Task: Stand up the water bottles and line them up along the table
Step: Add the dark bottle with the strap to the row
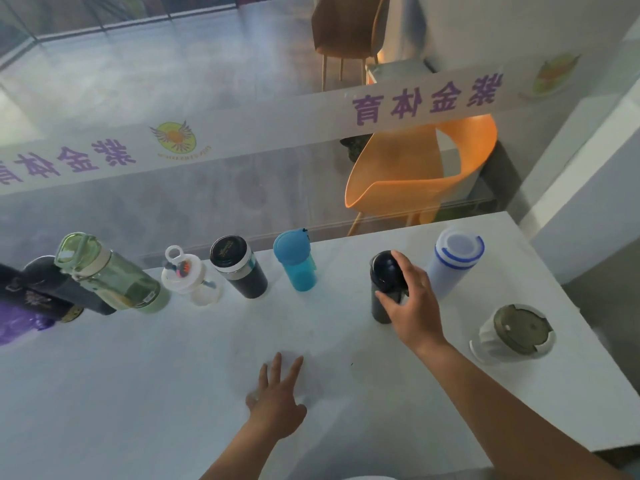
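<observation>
Several bottles stand along the far edge of the white table (173,375). From the left: a dark bottle (52,289), a green bottle (114,275), a small clear white-lidded bottle (188,278), a black tumbler (239,268) and a blue cup (298,261). My right hand (412,303) grips an upright dark navy bottle (384,271) around its side. To its right stand a pale blue-ringed bottle (453,265) and, nearer me, a white cup with a grey-brown lid (516,334). Fingers spread, my left hand (277,400) rests flat on the table.
A glass wall with a white banner (242,133) runs just behind the table's far edge. An orange chair (415,174) stands beyond the glass. A purple object (17,323) lies at the far left. The table's right edge (568,299) drops off beside the white cup.
</observation>
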